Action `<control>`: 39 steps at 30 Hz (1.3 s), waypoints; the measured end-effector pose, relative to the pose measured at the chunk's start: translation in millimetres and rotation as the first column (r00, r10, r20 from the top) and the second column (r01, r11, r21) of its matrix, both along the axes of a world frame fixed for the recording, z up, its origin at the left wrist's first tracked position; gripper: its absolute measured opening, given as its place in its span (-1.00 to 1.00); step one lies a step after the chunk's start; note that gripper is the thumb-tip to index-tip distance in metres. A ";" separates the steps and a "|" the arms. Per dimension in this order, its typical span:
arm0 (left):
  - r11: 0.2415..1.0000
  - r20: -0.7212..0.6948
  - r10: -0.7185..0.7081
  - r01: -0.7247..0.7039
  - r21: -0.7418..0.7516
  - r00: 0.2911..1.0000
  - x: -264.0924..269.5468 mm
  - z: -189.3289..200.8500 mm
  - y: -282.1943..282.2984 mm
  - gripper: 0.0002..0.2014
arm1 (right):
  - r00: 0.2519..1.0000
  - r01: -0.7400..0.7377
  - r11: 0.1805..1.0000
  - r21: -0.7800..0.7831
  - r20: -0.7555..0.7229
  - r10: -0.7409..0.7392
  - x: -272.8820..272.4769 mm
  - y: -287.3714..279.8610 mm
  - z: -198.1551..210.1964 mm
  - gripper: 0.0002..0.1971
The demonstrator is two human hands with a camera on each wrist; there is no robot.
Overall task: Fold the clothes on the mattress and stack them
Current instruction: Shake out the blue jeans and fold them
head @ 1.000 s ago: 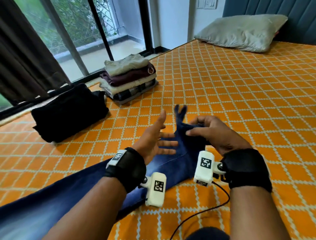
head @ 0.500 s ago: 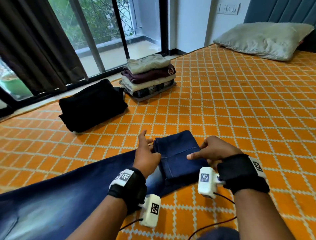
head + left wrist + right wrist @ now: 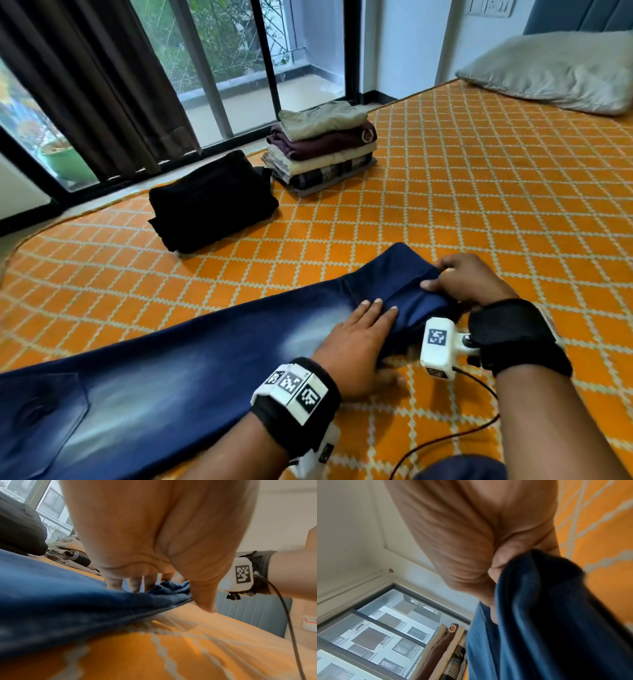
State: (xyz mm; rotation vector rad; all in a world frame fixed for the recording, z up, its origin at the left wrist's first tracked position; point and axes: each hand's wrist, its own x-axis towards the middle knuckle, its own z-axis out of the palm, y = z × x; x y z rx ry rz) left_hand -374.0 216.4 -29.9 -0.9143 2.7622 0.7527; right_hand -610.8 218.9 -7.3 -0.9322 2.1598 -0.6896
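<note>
Jeans: dark blue denim jeans with pale faded patches, laid long across the orange mattress from the lower left toward the middle right; a back pocket shows at the far left end.
Folded end: the leg end on the right is turned back over itself, so a hem edge runs across the top layer between the two hands.
Left hand: the left hand lies palm down on the jeans just left of the folded part, fingers straight and together, pressing the cloth flat; the left wrist view shows the fingertips on the denim and the thumb down past the cloth's near edge.
Right hand: the right hand is curled over the folded end, thumb and fingers pinching the doubled denim; the right wrist view shows cloth bunched in that grip.
Stack: a pile of folded clothes sits near the mattress's far edge by the window, well apart from the jeans.
Black garment: a folded black garment lies just beside the stack, to its left.
Pillow: a grey pillow rests at the far right corner.
Open room: bare patterned mattress spreads between the jeans and the stack, and to the right of the hands.
Cable: a black cable trails over the mattress below the right wrist.
</note>
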 end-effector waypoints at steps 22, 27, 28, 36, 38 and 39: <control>0.455 -0.247 0.890 -0.715 0.530 0.384 80.9 -5.2 -51.8 -0.10 | 0.994 -0.086 0.990 -0.115 -0.070 0.078 59.2 -10.1 4.8 -0.53; 0.634 -0.272 0.720 -0.764 -0.119 0.639 86.1 2.3 -16.9 0.03 | 0.939 -0.309 0.933 0.184 -0.094 0.330 84.1 -19.8 -0.4 -0.36; 0.654 -0.237 0.672 -0.712 -0.255 0.702 85.9 4.7 -8.1 -0.04 | 0.935 -0.332 0.924 0.189 -0.066 0.350 88.4 -21.2 0.0 -0.43; 0.854 0.089 0.502 -0.477 -0.209 0.860 97.4 -5.2 1.0 -0.32 | 0.916 -0.402 0.905 0.141 0.059 0.398 108.3 -26.9 3.7 -0.73; 0.878 0.131 0.466 -0.439 -0.192 0.875 97.3 -2.0 -3.1 -0.20 | 0.902 -0.432 0.887 0.165 0.072 0.426 110.4 -28.4 7.9 -0.76; 0.884 0.148 0.457 -0.429 -0.186 0.877 96.6 -0.7 -5.7 -0.15 | 0.896 -0.442 0.878 0.186 0.050 0.441 110.7 -30.3 7.8 -0.76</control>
